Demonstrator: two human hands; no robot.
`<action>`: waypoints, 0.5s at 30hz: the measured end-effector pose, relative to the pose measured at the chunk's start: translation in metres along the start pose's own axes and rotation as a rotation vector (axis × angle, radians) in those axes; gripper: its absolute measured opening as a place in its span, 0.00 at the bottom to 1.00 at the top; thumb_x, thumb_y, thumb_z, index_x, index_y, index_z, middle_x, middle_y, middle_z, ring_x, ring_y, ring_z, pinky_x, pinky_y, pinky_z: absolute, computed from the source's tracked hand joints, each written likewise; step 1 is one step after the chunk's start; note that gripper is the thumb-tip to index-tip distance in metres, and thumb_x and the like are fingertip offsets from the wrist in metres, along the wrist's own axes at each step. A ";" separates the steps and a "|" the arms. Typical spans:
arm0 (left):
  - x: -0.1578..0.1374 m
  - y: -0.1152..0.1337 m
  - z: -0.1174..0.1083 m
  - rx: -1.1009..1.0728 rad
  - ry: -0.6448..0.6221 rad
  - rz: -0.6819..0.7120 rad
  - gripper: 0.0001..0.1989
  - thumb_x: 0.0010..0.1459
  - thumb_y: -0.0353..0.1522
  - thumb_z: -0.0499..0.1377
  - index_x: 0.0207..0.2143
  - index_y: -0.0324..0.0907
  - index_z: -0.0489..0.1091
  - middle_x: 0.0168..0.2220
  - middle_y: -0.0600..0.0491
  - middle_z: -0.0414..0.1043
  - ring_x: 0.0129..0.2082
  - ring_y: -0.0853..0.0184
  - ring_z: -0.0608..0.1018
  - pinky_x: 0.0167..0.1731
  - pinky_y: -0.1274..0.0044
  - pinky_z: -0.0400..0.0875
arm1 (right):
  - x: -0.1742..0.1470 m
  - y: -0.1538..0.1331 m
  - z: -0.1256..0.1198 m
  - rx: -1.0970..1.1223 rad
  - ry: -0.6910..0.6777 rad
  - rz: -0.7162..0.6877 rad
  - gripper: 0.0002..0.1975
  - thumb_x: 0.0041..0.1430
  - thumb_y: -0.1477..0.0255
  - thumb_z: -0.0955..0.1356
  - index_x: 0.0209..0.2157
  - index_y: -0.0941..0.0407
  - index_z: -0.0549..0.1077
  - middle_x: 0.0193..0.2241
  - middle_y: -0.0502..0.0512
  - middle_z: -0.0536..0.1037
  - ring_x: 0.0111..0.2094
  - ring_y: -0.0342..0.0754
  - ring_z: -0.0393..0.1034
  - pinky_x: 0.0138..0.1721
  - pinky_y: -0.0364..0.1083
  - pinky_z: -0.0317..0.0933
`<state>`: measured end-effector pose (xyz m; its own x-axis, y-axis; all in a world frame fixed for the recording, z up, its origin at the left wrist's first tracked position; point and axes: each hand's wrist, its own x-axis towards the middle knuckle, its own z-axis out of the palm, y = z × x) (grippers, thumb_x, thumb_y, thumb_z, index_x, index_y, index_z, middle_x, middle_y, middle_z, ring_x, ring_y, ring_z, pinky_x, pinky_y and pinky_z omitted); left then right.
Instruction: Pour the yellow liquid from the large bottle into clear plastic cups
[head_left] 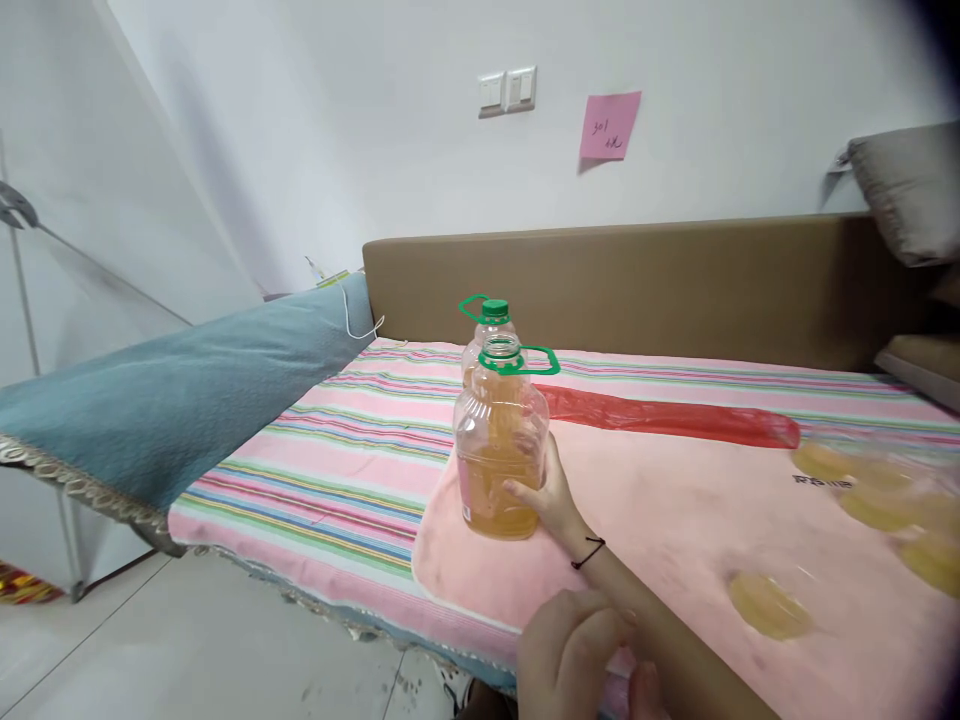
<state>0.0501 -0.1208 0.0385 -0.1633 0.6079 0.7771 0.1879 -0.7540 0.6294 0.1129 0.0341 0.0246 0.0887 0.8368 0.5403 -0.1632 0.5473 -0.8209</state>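
Note:
My right hand (551, 495), with a dark cord bracelet on the wrist, grips the right side of a clear plastic jug (499, 490), thumb in front. The jug stands upright, partly filled with yellow liquid, its mouth uncapped, with a green carry handle (544, 360) pointing right. Directly behind it is a second jug (495, 312) with a green cap, mostly hidden. Low in the view, in front of my right forearm, my left hand (574, 650) is closed with curled fingers. Something pale and see-through shows beneath it, too little to name.
Clear cups (772, 603) of yellow liquid, blurred, stand on the pink mat (637, 520) at the right. A red plastic strip (667, 415) lies behind the mat. Striped cloth (322, 475) covers the seat, with a blue armrest (210, 370) left and a brown backrest (600, 290) behind.

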 end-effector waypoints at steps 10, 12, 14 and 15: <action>0.032 0.011 -0.012 0.041 -0.242 0.197 0.12 0.57 0.21 0.57 0.40 0.45 0.69 0.30 0.54 0.77 0.29 0.69 0.80 0.30 0.80 0.76 | -0.003 -0.045 -0.024 -0.183 -0.043 0.101 0.53 0.40 0.60 0.80 0.65 0.48 0.54 0.66 0.61 0.60 0.67 0.61 0.51 0.65 0.65 0.49; 0.032 0.011 -0.012 0.038 -0.255 0.163 0.09 0.57 0.23 0.59 0.38 0.45 0.71 0.28 0.55 0.78 0.27 0.70 0.80 0.29 0.81 0.76 | -0.011 -0.071 -0.039 -0.207 0.028 0.104 0.49 0.45 0.59 0.78 0.65 0.47 0.54 0.67 0.61 0.57 0.68 0.60 0.50 0.65 0.65 0.48; 0.032 0.012 -0.011 0.026 -0.269 0.138 0.08 0.56 0.24 0.61 0.37 0.44 0.72 0.28 0.56 0.78 0.25 0.70 0.80 0.28 0.82 0.76 | -0.023 -0.105 -0.059 -0.230 0.085 0.051 0.42 0.51 0.59 0.75 0.64 0.46 0.56 0.67 0.59 0.57 0.67 0.57 0.52 0.66 0.63 0.48; 0.032 0.014 -0.011 0.014 -0.273 0.135 0.07 0.56 0.24 0.62 0.36 0.44 0.73 0.28 0.55 0.79 0.25 0.70 0.80 0.27 0.82 0.76 | -0.031 -0.124 -0.070 -0.246 0.086 0.017 0.39 0.53 0.60 0.75 0.63 0.45 0.57 0.67 0.58 0.58 0.66 0.56 0.54 0.66 0.62 0.48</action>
<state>0.0368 -0.1142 0.0719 0.1300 0.5479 0.8264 0.2040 -0.8304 0.5184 0.1996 -0.0585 0.0966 0.1727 0.8383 0.5172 0.0773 0.5119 -0.8556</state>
